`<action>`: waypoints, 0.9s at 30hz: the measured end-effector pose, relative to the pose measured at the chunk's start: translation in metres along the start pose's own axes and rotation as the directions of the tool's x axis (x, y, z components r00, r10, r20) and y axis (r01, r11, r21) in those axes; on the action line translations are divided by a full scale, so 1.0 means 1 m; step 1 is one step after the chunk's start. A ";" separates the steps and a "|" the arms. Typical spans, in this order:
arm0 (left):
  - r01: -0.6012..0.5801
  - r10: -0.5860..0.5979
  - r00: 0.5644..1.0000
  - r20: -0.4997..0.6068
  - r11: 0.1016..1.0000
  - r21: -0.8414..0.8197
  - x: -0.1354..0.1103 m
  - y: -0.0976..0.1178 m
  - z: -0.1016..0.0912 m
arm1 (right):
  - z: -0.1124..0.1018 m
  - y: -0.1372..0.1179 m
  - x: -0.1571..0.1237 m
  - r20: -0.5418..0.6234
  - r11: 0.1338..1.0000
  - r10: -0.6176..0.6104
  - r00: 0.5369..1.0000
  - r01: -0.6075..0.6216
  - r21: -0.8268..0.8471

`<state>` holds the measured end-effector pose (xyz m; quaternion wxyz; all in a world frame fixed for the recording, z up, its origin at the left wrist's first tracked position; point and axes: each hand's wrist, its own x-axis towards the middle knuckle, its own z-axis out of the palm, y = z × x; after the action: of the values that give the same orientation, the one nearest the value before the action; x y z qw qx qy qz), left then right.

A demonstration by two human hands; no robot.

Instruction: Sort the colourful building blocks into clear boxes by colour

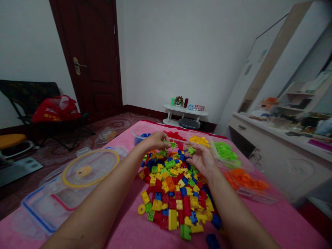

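Note:
My left hand (155, 140) is over the far side of the pile, its fingers closed on a light green toy building block (173, 144). Close by on the right, my right hand (201, 158) pinches another green block (191, 150) between thumb and fingers. Below both hands spreads a heap of mixed plastic building blocks (178, 193) in red, yellow, blue, green and orange. Around its far and right sides stand clear tubs sorted by colour: blue blocks (142, 137), red blocks (175, 135), yellow blocks (199, 140), green blocks (227, 151) and orange blocks (246, 180).
Clear lids with blue and yellow rims (90, 168) lie stacked on the left of the pink cloth (124, 221). Beyond the table are a low white stand (185, 110) and a folding chair with a red bag (57, 109). A cluttered white dresser (272, 141) stands at right.

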<state>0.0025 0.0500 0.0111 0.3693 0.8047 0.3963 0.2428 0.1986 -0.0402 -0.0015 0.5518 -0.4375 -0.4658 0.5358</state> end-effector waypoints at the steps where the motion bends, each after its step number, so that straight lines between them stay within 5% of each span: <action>1: 0.042 -0.045 0.998 -0.052 0.997 -0.063 0.001 0.001 0.002 | 0.002 0.003 0.000 0.029 0.998 -0.007 1.000 0.009 -0.068; 3: 0.069 -0.088 0.987 -0.136 0.988 -0.136 0.003 0.004 0.005 | 0.007 0.012 0.000 0.076 0.919 -0.068 0.995 0.092 -0.384; 5: 0.050 -0.079 0.980 -0.184 0.986 -0.161 0.004 0.006 0.007 | 0.012 0.022 0.001 0.128 0.678 -0.135 0.983 0.186 -0.711; 7: 0.026 -0.064 0.978 -0.201 0.982 -0.186 0.003 0.008 0.009 | 0.016 0.029 0.002 0.150 0.453 -0.186 0.971 0.220 -0.864; 10: 0.001 -0.051 0.976 -0.214 0.974 -0.225 0.003 0.011 0.012 | 0.016 0.030 0.005 0.101 0.423 -0.250 0.963 0.202 -0.883; 13: -0.080 0.007 0.966 -0.257 0.958 -0.275 0.002 0.018 0.015 | 0.011 0.021 0.007 -0.047 0.716 -0.257 0.965 0.158 -0.680; 15: -0.184 0.077 0.949 -0.306 0.923 -0.337 0.001 0.025 0.020 | 0.010 0.012 0.006 -0.149 0.946 -0.134 0.980 0.082 -0.315; 16: -0.239 0.116 0.937 -0.329 0.901 -0.361 0.001 0.029 0.023 | 0.009 0.008 0.005 -0.154 0.995 -0.040 0.987 0.026 -0.091; 18: -0.334 0.204 0.914 -0.352 0.869 -0.364 -0.001 0.037 0.032 | 0.011 0.001 0.002 -0.067 0.955 0.110 0.992 -0.087 0.282; 20: -0.401 0.308 0.895 -0.322 0.872 -0.281 -0.004 0.043 0.041 | 0.014 -0.004 -0.001 0.048 0.857 0.160 0.986 -0.163 0.488; 23: -0.477 0.445 0.864 -0.235 0.874 -0.097 -0.005 0.045 0.053 | 0.017 -0.006 -0.002 0.083 0.760 0.158 0.984 -0.175 0.626; 27: -0.463 0.461 0.877 -0.136 0.886 0.018 -0.002 0.038 0.062 | 0.016 -0.004 0.001 -0.039 0.756 0.215 0.976 -0.141 0.639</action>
<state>0.0615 0.0079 0.0034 0.2788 0.8546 0.2157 0.3812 0.1833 -0.0395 0.0053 0.6377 -0.2977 -0.1840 0.6862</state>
